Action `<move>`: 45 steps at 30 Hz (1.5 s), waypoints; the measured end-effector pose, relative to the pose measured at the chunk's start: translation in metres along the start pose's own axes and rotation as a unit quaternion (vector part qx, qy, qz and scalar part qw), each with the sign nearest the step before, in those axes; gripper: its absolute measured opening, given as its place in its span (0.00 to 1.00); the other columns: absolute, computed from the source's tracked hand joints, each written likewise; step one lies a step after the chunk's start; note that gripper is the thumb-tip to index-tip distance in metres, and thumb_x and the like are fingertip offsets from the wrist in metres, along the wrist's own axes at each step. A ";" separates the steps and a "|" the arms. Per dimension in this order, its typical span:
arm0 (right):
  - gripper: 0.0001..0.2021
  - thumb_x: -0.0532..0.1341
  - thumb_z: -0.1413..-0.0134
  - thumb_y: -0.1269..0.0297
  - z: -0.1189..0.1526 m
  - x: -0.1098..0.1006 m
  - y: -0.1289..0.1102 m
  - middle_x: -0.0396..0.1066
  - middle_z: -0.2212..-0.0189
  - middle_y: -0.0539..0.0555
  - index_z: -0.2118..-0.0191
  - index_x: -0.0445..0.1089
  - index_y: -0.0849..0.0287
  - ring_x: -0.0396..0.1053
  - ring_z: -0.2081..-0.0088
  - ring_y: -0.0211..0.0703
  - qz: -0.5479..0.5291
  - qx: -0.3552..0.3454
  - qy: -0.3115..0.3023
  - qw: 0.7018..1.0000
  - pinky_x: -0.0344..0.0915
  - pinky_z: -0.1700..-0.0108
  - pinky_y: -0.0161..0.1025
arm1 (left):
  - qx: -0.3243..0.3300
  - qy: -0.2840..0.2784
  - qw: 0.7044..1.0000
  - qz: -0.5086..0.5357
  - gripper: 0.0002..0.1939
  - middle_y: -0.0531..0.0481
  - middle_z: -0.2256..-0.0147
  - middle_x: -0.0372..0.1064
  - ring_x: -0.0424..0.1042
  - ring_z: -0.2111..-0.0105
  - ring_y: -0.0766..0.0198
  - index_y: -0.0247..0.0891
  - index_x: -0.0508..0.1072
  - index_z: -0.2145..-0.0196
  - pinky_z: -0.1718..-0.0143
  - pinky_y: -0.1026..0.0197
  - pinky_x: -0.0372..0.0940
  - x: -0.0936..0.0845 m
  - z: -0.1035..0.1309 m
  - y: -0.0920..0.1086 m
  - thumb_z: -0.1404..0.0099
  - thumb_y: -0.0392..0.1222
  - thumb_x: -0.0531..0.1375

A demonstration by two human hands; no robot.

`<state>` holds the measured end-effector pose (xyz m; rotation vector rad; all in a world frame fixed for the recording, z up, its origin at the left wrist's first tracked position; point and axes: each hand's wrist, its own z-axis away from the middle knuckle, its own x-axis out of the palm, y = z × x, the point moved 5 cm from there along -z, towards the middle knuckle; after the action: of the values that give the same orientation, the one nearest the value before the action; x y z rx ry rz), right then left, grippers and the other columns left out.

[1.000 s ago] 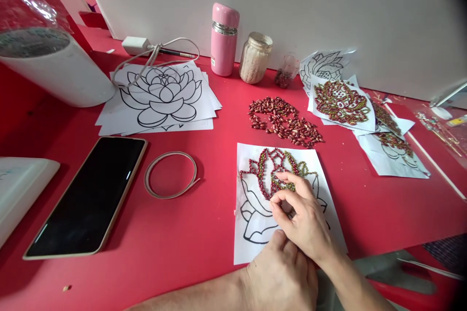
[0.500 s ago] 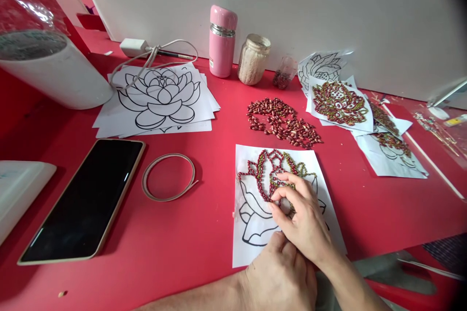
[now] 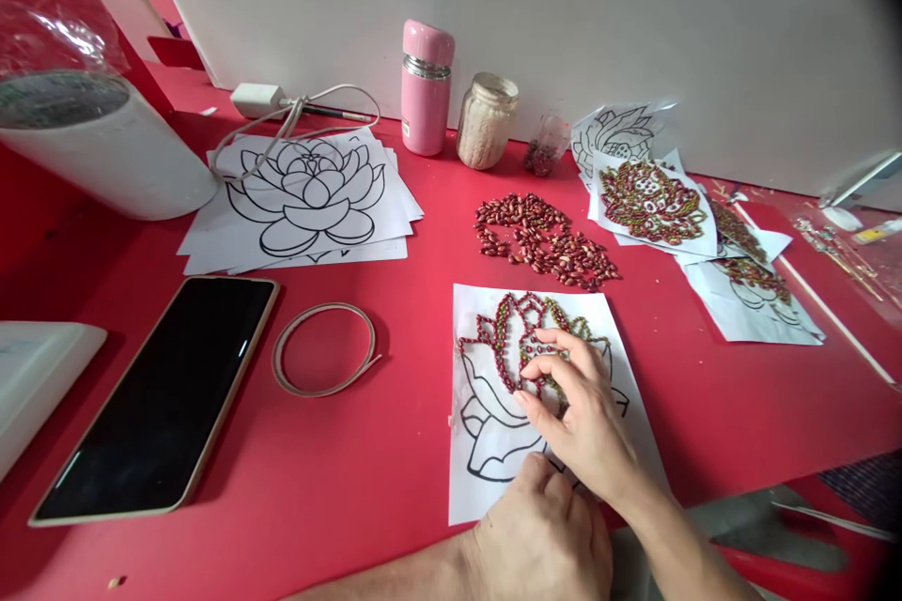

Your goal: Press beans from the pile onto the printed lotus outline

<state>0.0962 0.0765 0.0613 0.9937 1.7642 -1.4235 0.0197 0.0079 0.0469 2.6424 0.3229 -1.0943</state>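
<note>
A white sheet with a black lotus outline (image 3: 493,451) lies on the red table, small dark-red beans and green ones set along its upper lines. Over the sheet, my right hand (image 3: 588,413) has its thumb and index finger slightly apart beside a row of red beans (image 3: 502,352); nothing shows between the tips. My left hand (image 3: 542,526) rests as a fist on the sheet's lower edge, its fingers curled under, so whatever they may hold is hidden. Beyond the sheet lies a loose pile of red beans (image 3: 542,239).
Left of the sheet are a coiled strip (image 3: 282,366), a phone (image 3: 159,404) and a stack of lotus printouts (image 3: 243,230). A pink flask (image 3: 427,108), a glass jar (image 3: 488,122) and a small bean cup (image 3: 546,148) stand behind. Bean-covered sheets (image 3: 652,202) lie at right.
My right thumb and index finger have parted slightly, the index tip lifting from the bean row. My left fist stays in place. The view has shifted a little.
</note>
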 end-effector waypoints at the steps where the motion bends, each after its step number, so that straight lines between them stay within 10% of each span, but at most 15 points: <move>1: 0.04 0.59 0.52 0.65 0.000 0.001 0.000 0.58 0.52 0.56 0.67 0.64 0.54 0.58 0.50 0.52 0.001 0.002 0.000 1.000 0.59 0.51 0.52 | -0.005 0.010 1.000 0.001 0.03 0.52 0.82 0.61 0.58 0.81 0.67 0.34 0.65 0.76 0.75 0.58 0.44 -0.001 0.000 -0.001 0.46 0.34 0.57; 9: 0.04 0.55 0.47 0.65 0.000 -0.022 0.009 0.60 0.53 0.56 0.64 0.64 0.55 0.59 0.49 0.48 -0.042 0.006 0.063 0.997 0.59 0.49 0.47 | 0.019 -0.013 1.000 -0.015 0.03 0.53 0.82 0.60 0.57 0.82 0.66 0.32 0.67 0.74 0.76 0.58 0.46 -0.001 0.002 -0.001 0.45 0.35 0.57; 14: 0.07 0.53 0.45 0.63 -0.009 -0.055 0.051 0.64 0.55 0.57 0.61 0.63 0.56 0.62 0.51 0.46 -0.057 0.028 0.142 0.988 0.61 0.50 0.45 | 0.021 0.001 0.999 -0.026 0.06 0.53 0.83 0.61 0.58 0.81 0.66 0.30 0.70 0.70 0.74 0.58 0.50 -0.007 0.000 0.001 0.44 0.36 0.57; 19: 0.13 0.51 0.43 0.62 -0.033 -0.056 0.095 0.68 0.54 0.58 0.53 0.62 0.58 0.66 0.53 0.44 -0.046 0.036 0.086 0.995 0.64 0.53 0.43 | -0.021 0.010 0.999 -0.023 0.08 0.53 0.79 0.64 0.61 0.78 0.66 0.30 0.70 0.67 0.68 0.56 0.56 -0.019 -0.004 0.000 0.42 0.38 0.56; 24: 0.16 0.46 0.41 0.64 -0.051 -0.042 0.104 0.70 0.54 0.58 0.50 0.62 0.59 0.67 0.52 0.43 -0.016 -0.060 0.056 0.996 0.64 0.50 0.43 | 0.014 -0.126 0.988 -0.093 0.22 0.47 0.56 0.69 0.63 0.53 0.55 0.35 0.67 0.53 0.53 0.51 0.55 -0.021 0.002 -0.001 0.35 0.53 0.48; 28: 0.17 0.46 0.41 0.65 -0.048 -0.034 0.106 0.71 0.55 0.57 0.48 0.61 0.59 0.67 0.52 0.43 -0.022 -0.103 0.049 0.993 0.64 0.49 0.43 | 0.029 -0.210 0.960 -0.183 0.19 0.49 0.45 0.60 0.54 0.44 0.55 0.37 0.62 0.47 0.47 0.51 0.50 -0.012 0.010 0.004 0.33 0.44 0.47; 45: 0.15 0.45 0.40 0.66 -0.037 -0.039 0.109 0.74 0.61 0.54 0.52 0.63 0.57 0.71 0.59 0.41 -0.031 -0.085 0.078 0.993 0.68 0.56 0.40 | -0.019 -0.064 0.987 -0.149 0.12 0.49 0.52 0.68 0.61 0.47 0.59 0.38 0.70 0.57 0.39 0.51 0.41 0.003 0.012 0.017 0.38 0.39 0.54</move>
<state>0.2091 0.1204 0.0490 0.9877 2.0092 -1.2370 0.0191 -0.0117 0.0394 2.5309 0.7212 -1.3243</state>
